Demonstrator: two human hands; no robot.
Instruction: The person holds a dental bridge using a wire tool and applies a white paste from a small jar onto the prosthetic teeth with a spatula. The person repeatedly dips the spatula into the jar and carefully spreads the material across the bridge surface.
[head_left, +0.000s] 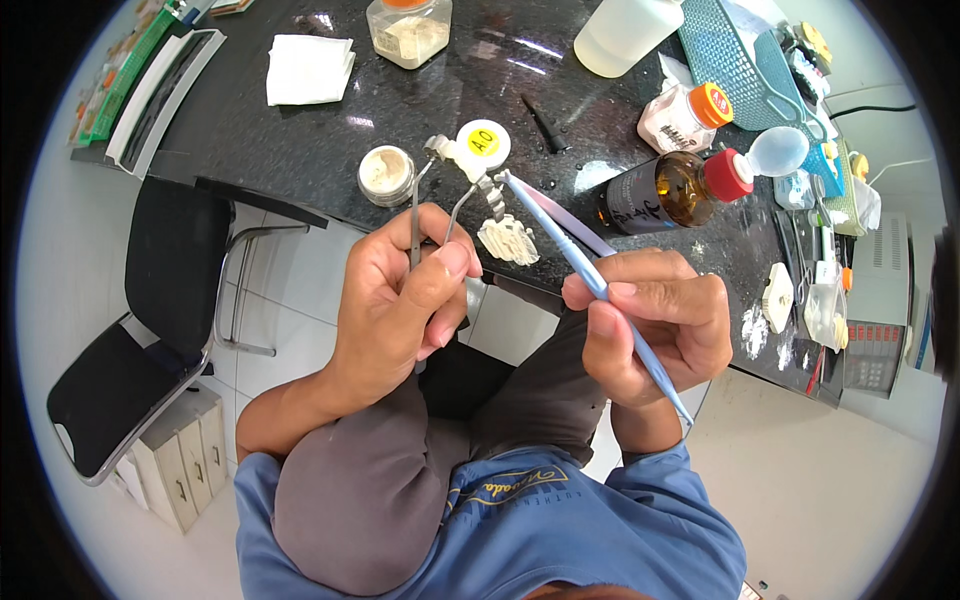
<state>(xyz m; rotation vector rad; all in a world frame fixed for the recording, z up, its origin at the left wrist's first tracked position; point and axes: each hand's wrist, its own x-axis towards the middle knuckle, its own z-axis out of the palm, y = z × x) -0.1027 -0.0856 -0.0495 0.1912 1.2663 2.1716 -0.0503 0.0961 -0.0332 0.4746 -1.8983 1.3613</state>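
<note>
My left hand [410, 285] is closed round metal forceps [415, 225], whose two thin prongs reach over the counter's near edge. At their tips sits a curved metal dental framework [493, 196], partly coated in cream-white material. My right hand [655, 325] pinches a slim blue hand tool [575, 255] like a pen. Its far tip is at or very close to the framework's right end; I cannot tell whether they touch. A lilac strip [560, 215] runs beside the tool. Close by are an open jar of cream powder [386, 172], a round white lid [484, 145] and a cream smear [510, 240].
A brown bottle with red cap [685, 185] lies or leans right of the hands. Behind stand an orange-capped jar [690, 115], a white bottle [625, 35], a powder jar [410, 35] and folded tissue [308, 70]. A black chair [175, 250] stands left; tools [820, 300] lie right.
</note>
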